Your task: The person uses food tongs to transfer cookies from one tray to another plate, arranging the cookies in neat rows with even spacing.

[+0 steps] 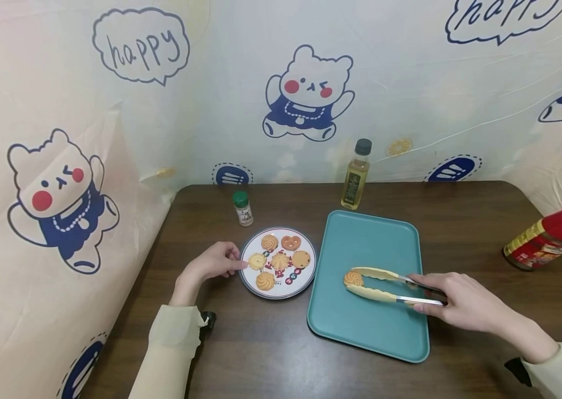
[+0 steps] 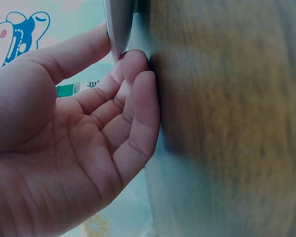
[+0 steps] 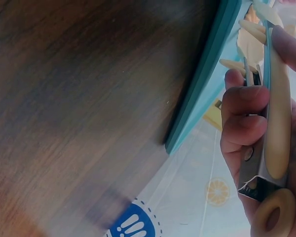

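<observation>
My left hand (image 1: 216, 260) pinches the near-left rim of a white round plate (image 1: 285, 291) with a blue edge. The left wrist view shows the thumb (image 2: 86, 52) on the plate's face and the fingertips at its underside. Several cookies lie on this plate, among them a pretzel-shaped one (image 1: 290, 243). In my right hand (image 1: 467, 302) I grip metal tongs (image 1: 377, 293) with cream-coloured tips, whose cream handle and ring end show in the right wrist view. Over the teal tray (image 1: 370, 238), the tong tips stand on either side of a round swirled cookie (image 1: 352, 279).
Behind the plate stands a small green-capped shaker (image 1: 243, 209). An oil bottle (image 1: 355, 176) with a dark cap is just beyond the tray's far edge. On the right is a red bottle (image 1: 552, 235) with a yellow cap. Printed sheeting (image 1: 231, 111) surrounds the brown table (image 1: 261, 349).
</observation>
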Demonstrator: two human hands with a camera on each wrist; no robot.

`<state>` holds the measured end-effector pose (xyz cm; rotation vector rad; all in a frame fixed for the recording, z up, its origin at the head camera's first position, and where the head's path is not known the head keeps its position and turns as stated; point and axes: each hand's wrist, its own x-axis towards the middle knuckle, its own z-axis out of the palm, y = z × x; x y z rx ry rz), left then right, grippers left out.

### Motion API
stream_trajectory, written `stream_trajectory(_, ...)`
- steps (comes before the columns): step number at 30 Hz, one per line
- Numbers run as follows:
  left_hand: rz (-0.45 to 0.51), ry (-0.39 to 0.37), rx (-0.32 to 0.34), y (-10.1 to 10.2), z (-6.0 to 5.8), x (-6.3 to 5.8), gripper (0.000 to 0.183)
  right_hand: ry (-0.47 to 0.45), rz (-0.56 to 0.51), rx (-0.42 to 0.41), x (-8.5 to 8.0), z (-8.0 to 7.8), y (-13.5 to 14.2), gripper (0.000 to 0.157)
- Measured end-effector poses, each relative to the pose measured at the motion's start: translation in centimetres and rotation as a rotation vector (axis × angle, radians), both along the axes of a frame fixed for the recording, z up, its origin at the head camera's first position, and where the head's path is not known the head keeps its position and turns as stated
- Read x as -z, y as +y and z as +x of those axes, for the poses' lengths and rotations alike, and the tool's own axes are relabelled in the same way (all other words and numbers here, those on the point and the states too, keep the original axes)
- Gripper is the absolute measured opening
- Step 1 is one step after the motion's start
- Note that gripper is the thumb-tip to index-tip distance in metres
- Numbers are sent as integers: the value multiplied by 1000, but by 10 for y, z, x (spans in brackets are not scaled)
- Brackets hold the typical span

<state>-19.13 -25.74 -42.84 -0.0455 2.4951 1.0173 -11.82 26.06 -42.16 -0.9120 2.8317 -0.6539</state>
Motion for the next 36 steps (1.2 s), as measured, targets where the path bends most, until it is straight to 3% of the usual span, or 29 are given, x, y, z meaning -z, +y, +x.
stream_trajectory(18,1,8,2,1,0,0,31,19,-2,3,3,-1,0,56)
stream_trajectory(36,-1,4,-5,0,0,1,32,17,-4,-60,-21,-12,-25,56)
